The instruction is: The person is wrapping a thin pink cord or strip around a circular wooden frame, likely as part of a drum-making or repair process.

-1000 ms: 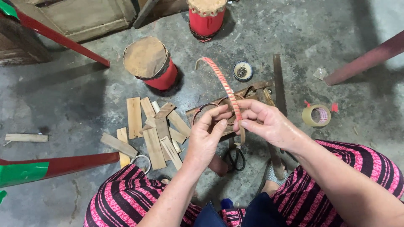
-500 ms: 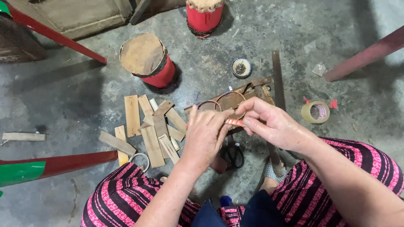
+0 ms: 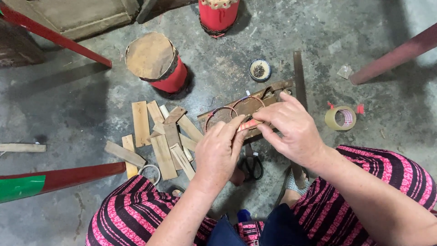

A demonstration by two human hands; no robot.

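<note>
My left hand and my right hand meet above the floor, both pinching a short red-and-white striped strip between their fingertips. Most of the strip is hidden by the fingers. Right beneath the hands lie thin wire rings on a worn wooden board. Black scissors rest on the concrete just below the hands, near my knees in pink-and-black striped trousers.
Several flat wooden slats lie scattered to the left, with a metal ring. A red drum stands behind them, another at the top. A saw blade, a small tin and a tape roll lie right. Red poles cross the floor.
The long striped strip that arched up from my hands a second ago has been drawn down and gathered between my fingers; only a short piece shows now. The hands have closed in together.
</note>
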